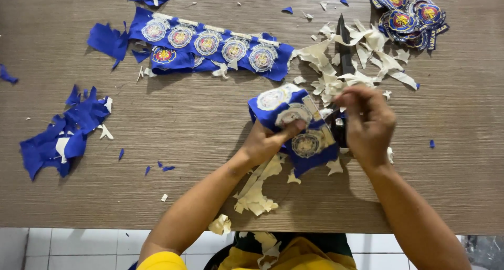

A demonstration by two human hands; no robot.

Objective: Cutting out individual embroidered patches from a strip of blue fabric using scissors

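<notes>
- Blue fabric strip (294, 128) with round embroidered badges is sitting over the near middle of the worktop (199, 144), held up between both hands.
- Left hand (265, 141) is gripping the strip from below, its thumb pressing on a badge, so that grip is pinching the strip.
- Right hand (367, 120) is closing its fingers at the strip's right edge, over the dark scissors (344, 54); whether this grip is pinching the strip or the scissor handles, I cannot tell.
- Scissor blades are pointing away from the strip, lying under a pile of cream backing scraps (352, 60).
- A longer badge row (210, 44) is lying beyond the strip, to its left.
- Finished cut badges (409, 18) are stacking beyond the strip, far to its right.
- Blue offcuts (63, 138) are lying well left of the strip.
- More cream scraps (254, 191) are lying just nearer than the strip, by the worktop's edge.
</notes>
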